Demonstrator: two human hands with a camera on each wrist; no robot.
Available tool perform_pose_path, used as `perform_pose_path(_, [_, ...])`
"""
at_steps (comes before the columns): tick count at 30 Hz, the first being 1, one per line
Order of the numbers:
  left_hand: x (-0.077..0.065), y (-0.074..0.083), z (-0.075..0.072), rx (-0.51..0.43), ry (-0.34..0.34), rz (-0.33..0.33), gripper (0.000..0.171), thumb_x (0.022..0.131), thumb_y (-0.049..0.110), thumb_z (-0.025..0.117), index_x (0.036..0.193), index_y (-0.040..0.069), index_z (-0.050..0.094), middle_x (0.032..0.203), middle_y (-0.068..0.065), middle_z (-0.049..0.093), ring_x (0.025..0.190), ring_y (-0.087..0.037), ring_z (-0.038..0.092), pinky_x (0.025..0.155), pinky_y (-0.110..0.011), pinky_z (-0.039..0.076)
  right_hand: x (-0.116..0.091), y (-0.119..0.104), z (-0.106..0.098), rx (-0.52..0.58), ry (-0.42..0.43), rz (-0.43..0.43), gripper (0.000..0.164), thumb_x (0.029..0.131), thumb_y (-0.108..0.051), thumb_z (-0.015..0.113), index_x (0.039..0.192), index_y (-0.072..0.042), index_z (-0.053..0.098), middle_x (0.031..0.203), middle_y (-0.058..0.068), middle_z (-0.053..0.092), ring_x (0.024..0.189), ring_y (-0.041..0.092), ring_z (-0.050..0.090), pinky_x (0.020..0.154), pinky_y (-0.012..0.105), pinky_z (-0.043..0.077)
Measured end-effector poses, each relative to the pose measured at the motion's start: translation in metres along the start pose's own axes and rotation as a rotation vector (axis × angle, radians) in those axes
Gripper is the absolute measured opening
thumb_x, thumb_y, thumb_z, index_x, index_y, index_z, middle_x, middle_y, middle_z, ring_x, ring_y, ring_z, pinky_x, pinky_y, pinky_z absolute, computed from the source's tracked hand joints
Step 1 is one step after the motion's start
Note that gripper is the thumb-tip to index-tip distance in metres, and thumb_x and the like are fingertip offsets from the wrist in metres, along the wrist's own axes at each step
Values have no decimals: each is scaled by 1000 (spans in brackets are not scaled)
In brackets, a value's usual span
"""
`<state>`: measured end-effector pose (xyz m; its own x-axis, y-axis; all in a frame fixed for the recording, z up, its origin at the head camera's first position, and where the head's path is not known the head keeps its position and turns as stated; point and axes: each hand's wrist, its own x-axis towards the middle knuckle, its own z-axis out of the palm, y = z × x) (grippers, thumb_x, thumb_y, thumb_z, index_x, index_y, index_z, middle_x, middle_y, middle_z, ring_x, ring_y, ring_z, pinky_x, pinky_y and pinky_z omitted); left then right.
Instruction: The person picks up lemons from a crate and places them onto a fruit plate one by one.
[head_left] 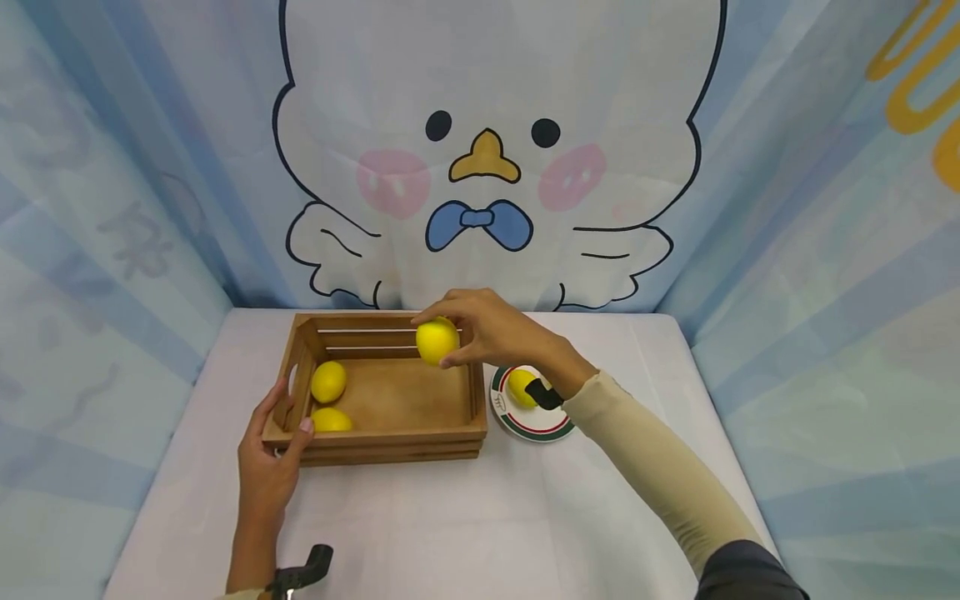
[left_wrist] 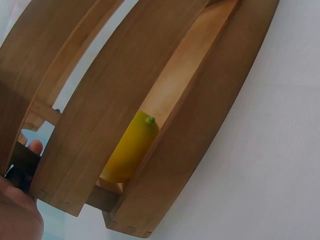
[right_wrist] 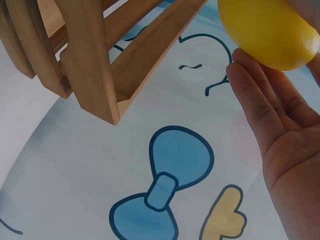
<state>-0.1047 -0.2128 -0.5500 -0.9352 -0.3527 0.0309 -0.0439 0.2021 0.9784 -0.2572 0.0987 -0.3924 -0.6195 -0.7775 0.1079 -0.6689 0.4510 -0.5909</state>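
Observation:
My right hand (head_left: 487, 329) pinches a yellow lemon (head_left: 437, 341) between thumb and fingers, over the right end of a slatted wooden crate (head_left: 390, 446). In the right wrist view the lemon (right_wrist: 270, 32) shows close up, fingertips against its side. My left hand (head_left: 272, 454) grips the crate's left end, thumb over the near corner. Inside, at the left, lie two lemons, one farther back (head_left: 328, 382) and one by the front wall (head_left: 331, 420). Through the slats in the left wrist view, a lemon (left_wrist: 132, 147) shows its greenish tip.
Right of the crate stands a white plate (head_left: 534, 427) with a green and red rim, bearing another lemon (head_left: 521, 388) partly hidden behind the right wrist's black camera mount (head_left: 544, 394). A white cloth covers the table (head_left: 450, 533). Printed curtains (head_left: 487, 275) hang behind and at both sides.

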Motion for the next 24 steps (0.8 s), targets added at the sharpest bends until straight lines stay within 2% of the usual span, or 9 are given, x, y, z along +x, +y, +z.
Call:
perform_pose_path(3, [0, 1, 0, 3, -1, 4, 65, 95, 22, 68, 150, 39, 38, 158, 14, 37, 150, -19, 29, 124, -63, 5, -2, 2, 0, -25, 5, 0, 63, 75, -27, 88, 132, -36, 62, 120, -12, 63, 98, 6, 55, 81, 24, 56])
perform_pose_path(9, [0, -2, 1, 8, 4, -11, 65, 95, 21, 68, 150, 41, 39, 157, 14, 39, 149, -18, 30, 125, -61, 7, -8, 5, -2, -17, 7, 2, 61, 76, -29, 87, 132, -33, 63, 116, -11, 63, 92, 10, 56, 76, 27, 56])
perform_pose_path(16, [-1, 1, 1, 6, 8, -9, 65, 95, 23, 69, 150, 39, 39, 158, 10, 40, 150, -18, 28, 124, -62, 3, -16, 11, -3, 15, 14, 31, 61, 77, -27, 86, 133, -33, 62, 119, -12, 62, 106, 8, 57, 95, 30, 56])
perform_pose_path(24, [0, 0, 1, -8, 11, -7, 65, 95, 20, 68, 150, 38, 40, 157, 10, 41, 148, -15, 31, 126, -58, 6, -21, 18, -1, 28, 31, 40, 60, 78, -28, 85, 133, -29, 62, 121, -10, 62, 109, 10, 57, 97, 33, 56])
